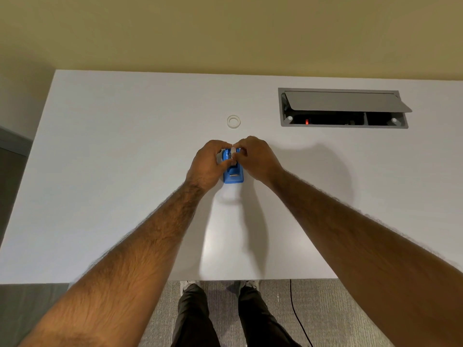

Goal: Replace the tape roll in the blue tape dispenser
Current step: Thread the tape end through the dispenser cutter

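Observation:
The blue tape dispenser (234, 175) stands on the white table (125, 171), its cutter end toward me. My left hand (208, 164) clasps its left side and far end. My right hand (258, 159) is closed over the right side, its fingertips pinching a pale tape roll (233, 154) that sits upright in the top of the dispenser. Most of that roll and the dispenser's far half are hidden by my fingers. A second ring, a clear tape roll or core (233, 121), lies flat on the table a short way beyond the hands.
An open grey cable hatch (343, 108) is set into the table at the far right, with a red light inside. The table's near edge is just above my feet, and a black cable (297, 314) runs across the carpet.

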Demonstrator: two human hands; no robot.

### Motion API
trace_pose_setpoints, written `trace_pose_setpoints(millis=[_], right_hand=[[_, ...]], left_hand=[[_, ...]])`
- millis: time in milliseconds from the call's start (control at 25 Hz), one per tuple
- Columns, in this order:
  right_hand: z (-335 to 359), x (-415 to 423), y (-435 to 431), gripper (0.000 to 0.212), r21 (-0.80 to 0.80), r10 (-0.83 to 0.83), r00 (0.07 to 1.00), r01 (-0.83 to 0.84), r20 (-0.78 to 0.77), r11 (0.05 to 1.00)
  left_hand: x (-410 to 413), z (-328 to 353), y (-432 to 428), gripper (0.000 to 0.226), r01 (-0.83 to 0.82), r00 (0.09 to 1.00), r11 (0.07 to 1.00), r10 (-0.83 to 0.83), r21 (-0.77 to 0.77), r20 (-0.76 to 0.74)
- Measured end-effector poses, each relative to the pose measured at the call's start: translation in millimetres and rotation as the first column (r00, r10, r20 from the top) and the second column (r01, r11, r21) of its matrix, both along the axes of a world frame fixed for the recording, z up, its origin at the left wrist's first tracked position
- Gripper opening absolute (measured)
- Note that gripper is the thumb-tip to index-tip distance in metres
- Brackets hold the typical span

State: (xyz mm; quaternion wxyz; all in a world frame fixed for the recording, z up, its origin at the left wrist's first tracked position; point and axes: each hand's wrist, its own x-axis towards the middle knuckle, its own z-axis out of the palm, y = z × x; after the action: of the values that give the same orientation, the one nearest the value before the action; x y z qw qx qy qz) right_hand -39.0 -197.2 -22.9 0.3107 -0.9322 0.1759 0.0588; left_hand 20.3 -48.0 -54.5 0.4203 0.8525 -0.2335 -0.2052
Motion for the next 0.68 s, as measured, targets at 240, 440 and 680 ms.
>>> trace_pose_setpoints(millis=[240, 440, 680], right_hand=[[-1, 16, -5, 0.02, -0.007, -0.012, 1.0, 0.012, 0.003, 1.0], [-1, 20, -3, 0.019, -0.033, -0.07, 0.997, 0.07, 0.014, 0.997], [1, 13, -6, 0.016, 0.021, -0.022, 1.0, 0.022, 0.014, 1.0]], left_hand=[[0, 2, -2, 0.031, -0.013, 1.0, 1.0, 0.013, 0.027, -0.003], [-7, 0, -2, 0.045, -0.024, 1.0, 1.0, 0.024, 0.017, -0.015], [-8, -3, 3, 0.043, -0.002, 1.0, 0.999, 0.002, 0.044, 0.004]])
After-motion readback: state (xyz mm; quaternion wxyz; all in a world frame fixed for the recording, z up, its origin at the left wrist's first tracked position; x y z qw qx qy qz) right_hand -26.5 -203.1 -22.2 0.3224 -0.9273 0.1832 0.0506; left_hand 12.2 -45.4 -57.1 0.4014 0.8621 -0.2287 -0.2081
